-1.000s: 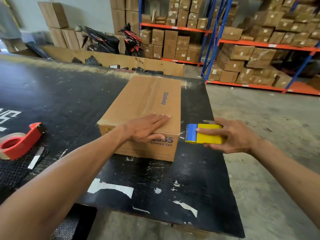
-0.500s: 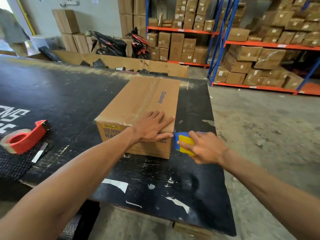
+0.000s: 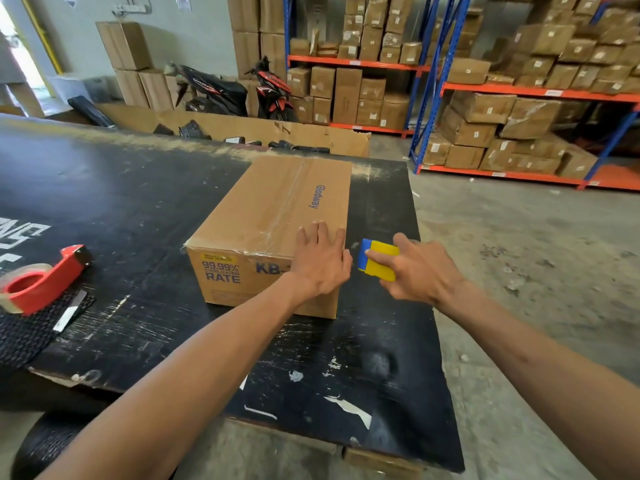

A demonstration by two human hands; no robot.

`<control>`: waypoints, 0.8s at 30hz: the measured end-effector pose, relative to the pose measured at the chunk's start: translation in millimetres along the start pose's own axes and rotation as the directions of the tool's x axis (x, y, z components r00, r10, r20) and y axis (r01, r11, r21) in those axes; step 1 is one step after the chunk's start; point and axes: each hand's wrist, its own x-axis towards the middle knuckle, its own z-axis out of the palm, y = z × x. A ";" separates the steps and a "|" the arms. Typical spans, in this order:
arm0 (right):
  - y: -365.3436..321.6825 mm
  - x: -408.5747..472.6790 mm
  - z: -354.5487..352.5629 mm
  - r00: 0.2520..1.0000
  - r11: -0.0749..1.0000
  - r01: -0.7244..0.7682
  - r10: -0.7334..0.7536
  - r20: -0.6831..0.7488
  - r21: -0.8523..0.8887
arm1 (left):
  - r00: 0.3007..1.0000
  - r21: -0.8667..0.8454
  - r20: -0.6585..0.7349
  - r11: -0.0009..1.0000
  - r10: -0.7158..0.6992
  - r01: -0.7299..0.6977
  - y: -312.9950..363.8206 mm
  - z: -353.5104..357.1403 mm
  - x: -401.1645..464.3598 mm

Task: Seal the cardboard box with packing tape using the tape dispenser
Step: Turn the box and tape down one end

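A brown cardboard box (image 3: 270, 216) lies on the black table (image 3: 131, 209), with clear tape running along its top seam and over the near edge. My left hand (image 3: 322, 261) presses flat on the box's near right corner, fingers spread over the top. My right hand (image 3: 415, 271) grips a yellow and blue tape dispenser (image 3: 377, 259) just right of that corner, its blue end close to the box's side. Whether the dispenser touches the box is unclear.
A red tape dispenser (image 3: 41, 282) with a tape roll rests on a black mesh mat (image 3: 31, 327) at the table's left. The table edge (image 3: 429, 306) drops to concrete floor on the right. Shelves of cartons (image 3: 519, 98) and parked motorbikes (image 3: 235, 91) stand behind.
My right hand has carried the yellow dispenser in from the right to the box's near right corner. My left hand slid toward that corner and over the near edge.
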 end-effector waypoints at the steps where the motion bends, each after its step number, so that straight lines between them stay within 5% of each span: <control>1: 0.2 3.1 -0.9 1.000 1.000 -0.011 0.012 -0.018 0.012 | 0.999 0.006 0.020 0.999 0.036 -0.037 -2.6 -1.7 0.7; 6: 4.6 18.9 -20.9 0.981 0.971 -0.184 0.191 -0.036 0.154 | 0.943 -0.122 0.260 0.976 0.208 -0.181 -40.0 -24.7 -1.6; 9: 7.7 32.0 -30.7 0.952 0.930 -0.289 0.303 -0.030 0.229 | 0.929 -0.262 0.287 0.952 0.236 -0.161 -75.3 -46.1 -6.2; 15: -8.8 64.1 -35.8 0.910 0.844 -0.376 0.414 -0.019 0.381 | 0.971 0.033 0.209 0.993 -0.118 0.113 -66.4 -20.2 -20.3; 24: -29.7 88.1 -34.0 0.873 0.747 -0.441 0.486 0.044 0.498 | 0.903 -0.017 0.408 0.990 0.137 -0.142 -160.3 -32.8 -16.5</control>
